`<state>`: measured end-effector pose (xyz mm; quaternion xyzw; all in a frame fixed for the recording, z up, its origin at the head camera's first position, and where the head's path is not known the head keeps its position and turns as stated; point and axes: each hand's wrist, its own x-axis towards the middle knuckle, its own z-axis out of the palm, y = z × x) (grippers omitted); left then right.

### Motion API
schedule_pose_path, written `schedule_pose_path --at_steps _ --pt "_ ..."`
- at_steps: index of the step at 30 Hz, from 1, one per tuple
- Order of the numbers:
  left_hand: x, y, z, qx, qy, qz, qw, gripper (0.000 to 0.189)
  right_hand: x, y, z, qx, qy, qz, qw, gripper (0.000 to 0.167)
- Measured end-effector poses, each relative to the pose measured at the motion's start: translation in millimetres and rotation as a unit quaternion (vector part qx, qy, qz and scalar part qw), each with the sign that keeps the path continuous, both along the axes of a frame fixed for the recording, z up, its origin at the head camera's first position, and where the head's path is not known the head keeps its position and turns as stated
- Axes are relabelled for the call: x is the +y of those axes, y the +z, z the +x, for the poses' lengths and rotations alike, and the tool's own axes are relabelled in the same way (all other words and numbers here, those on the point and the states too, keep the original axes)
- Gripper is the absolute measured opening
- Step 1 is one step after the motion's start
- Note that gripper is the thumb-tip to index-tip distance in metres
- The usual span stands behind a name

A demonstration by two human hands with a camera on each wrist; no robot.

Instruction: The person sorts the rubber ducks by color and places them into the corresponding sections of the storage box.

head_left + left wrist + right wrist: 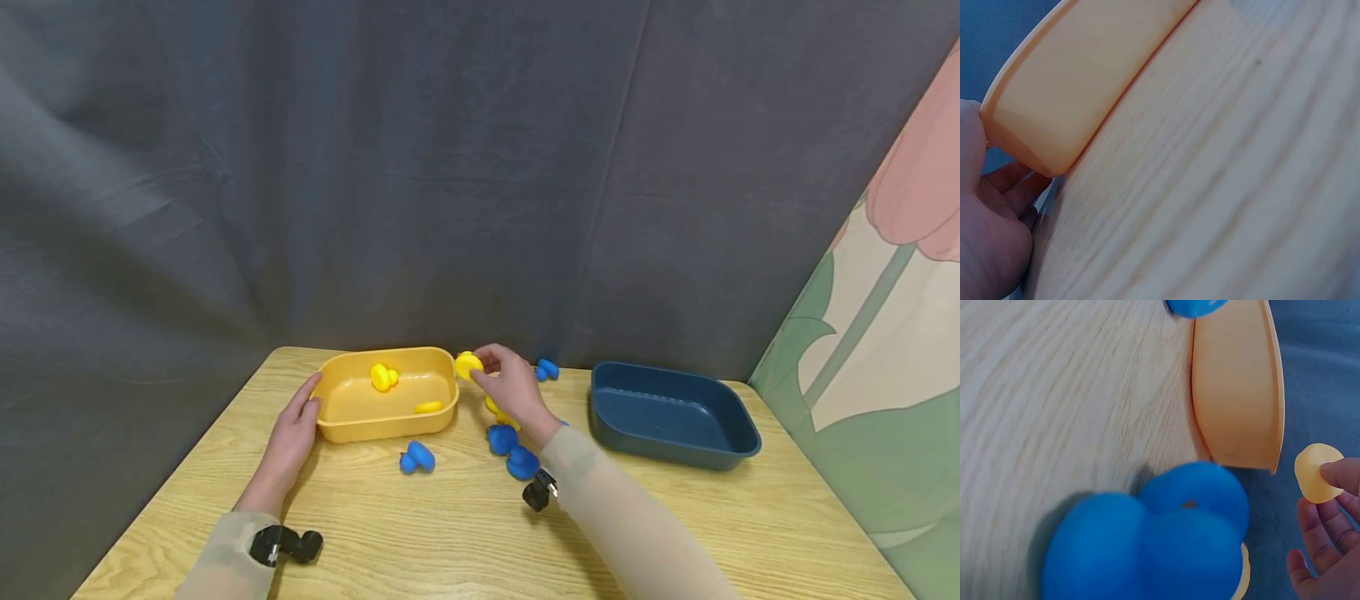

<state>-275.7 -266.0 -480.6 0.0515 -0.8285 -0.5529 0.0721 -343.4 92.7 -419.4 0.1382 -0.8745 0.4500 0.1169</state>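
My left hand point(291, 433) holds the left end of a yellow bin point(360, 429); in the left wrist view its thumb is at the rim and its fingers lie against the lower corner. Just past the bin's right end, my right hand point(513, 387) pinches a yellow rubber duck point(468, 367) between thumb and fingers, off the table. Inside the bin lie a yellow duck point(382, 377) at the back and another yellow duck point(429, 407) partly hidden by the near wall. Below the right hand are yellow ducks point(504, 413), partly covered by it.
Blue ducks point(502, 439) lie near the right wrist, with one blue duck point(421, 456) before the yellow bin and another blue duck point(549, 368) at the back. A dark blue bin point(675, 450) stands at the right. Behind the table point(420, 533) hangs a grey curtain point(450, 208).
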Motion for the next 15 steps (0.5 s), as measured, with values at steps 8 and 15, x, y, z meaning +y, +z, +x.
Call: schedule_pose_path --at_steps 8,15 --pt "-1.1 0.9 1.0 -0.001 -0.005 0.0 1.0 0.06 -14 3.3 5.7 0.001 0.022 -0.017 0.9996 0.023" --pt "-1.1 0.4 1.0 0.003 -0.003 0.0 1.0 0.059 -24 5.0 12.1 -0.008 0.044 -0.001 0.999 0.024"
